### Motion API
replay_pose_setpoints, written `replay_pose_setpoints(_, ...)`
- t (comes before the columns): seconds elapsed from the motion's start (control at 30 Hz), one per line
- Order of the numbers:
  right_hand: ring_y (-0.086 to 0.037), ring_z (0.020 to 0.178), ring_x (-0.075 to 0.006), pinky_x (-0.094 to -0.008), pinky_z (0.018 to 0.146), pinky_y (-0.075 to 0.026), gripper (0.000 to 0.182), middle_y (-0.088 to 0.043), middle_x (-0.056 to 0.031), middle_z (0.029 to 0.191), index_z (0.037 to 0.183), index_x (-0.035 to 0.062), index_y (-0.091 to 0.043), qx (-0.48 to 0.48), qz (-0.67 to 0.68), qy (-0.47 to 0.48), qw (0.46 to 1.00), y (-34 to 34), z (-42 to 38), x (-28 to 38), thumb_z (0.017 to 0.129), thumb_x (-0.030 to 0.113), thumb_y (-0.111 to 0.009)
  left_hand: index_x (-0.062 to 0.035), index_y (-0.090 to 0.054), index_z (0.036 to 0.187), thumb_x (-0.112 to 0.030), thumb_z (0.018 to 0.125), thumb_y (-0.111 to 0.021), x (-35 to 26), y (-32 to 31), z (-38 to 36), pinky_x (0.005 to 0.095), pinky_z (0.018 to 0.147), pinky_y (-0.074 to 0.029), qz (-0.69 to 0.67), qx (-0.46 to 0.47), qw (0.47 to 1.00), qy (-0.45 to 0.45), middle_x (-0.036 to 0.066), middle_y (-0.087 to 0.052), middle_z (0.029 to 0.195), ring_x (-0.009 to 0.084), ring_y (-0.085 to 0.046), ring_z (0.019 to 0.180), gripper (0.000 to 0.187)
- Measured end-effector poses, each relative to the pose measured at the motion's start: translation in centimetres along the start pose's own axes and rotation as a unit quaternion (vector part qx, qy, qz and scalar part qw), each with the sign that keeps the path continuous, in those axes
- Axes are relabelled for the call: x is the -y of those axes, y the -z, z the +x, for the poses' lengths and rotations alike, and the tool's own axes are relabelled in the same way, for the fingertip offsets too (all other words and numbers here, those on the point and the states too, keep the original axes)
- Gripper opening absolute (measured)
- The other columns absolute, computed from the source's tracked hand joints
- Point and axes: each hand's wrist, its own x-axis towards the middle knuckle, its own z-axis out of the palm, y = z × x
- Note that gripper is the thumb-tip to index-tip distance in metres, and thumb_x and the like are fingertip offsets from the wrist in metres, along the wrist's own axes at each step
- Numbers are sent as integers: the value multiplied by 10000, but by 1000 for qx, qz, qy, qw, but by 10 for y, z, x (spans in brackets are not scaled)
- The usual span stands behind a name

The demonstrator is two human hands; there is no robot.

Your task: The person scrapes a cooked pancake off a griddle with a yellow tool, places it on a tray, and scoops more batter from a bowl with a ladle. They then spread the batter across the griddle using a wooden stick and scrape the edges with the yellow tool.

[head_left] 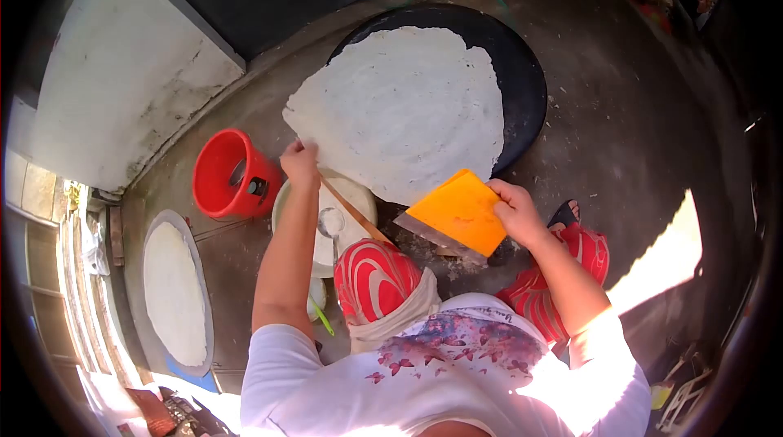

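A broad, thin white crepe point(400, 102) lies over a large round black griddle point(522, 94), shifted so that its left and near edges hang past the rim. At its lower left edge, my left hand point(300, 164) is closed with the fingertips pinching the crepe. In my right hand point(519, 212) is an orange scraper point(459, 212) with a grey lower edge, held just off the crepe's near right side. Below my left hand, a pale tub point(359, 196) holds white batter, a ladle point(331, 223) and a wooden stick point(355, 208) slanting across it.
Left of the tub stands a red bucket point(232, 176) with something dark inside. Farther left, a round board point(204, 298) carries white crepes point(174, 294). A white wall point(147, 70) borders the floor at upper left. My knees are close to the tub and griddle.
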Motion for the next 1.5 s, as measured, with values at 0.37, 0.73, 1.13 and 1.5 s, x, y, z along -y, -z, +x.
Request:
replay_pose_setpoints(0.37, -599, 667, -170, -235, 633, -474, 570, -535, -75, 1216, 1269, 117, -451, -156, -118, 173, 965, -9, 137, 134, 754, 193, -684, -1, -613, 961, 50, 810, -537, -235, 145, -21, 190, 699, -416, 12, 203, 897, -393, -10, -603, 855, 54, -531, 763, 176)
replay_pose_setpoints(0.73, -601, 795, -201, -307, 738, -463, 140, -641, -77, 976, 914, 81, -650, 20, -199, 285, 937, -141, 234, 264, 794, 151, -632, 7, -620, 947, -1, 782, -608, -180, 319, 3, 195, 680, -415, 129, -23, 944, -301, -7, -588, 778, 67, -522, 716, 165)
replay_pose_setpoints(1.13, -599, 741, -276, -346, 660, -480, 108, -626, -102, 819, 865, 81, -628, -35, -20, 674, 737, -299, 150, 389, 784, 136, -581, 53, -564, 998, 56, 783, -559, -138, 509, -98, 259, 822, -481, -35, -425, 820, -382, 108, -587, 1002, 165, -595, 866, 215)
replay_pose_setpoints(1.5, -555, 1034, -254, -323, 880, -452, 386, -564, -94, 1162, 1209, 126, -510, 245, -172, 294, 908, -315, 138, 235, 831, 78, -570, -25, -643, 900, 113, 678, -443, 146, 501, -185, 352, 929, -399, 383, -457, 795, -110, 134, -577, 1030, 310, -504, 1074, 329)
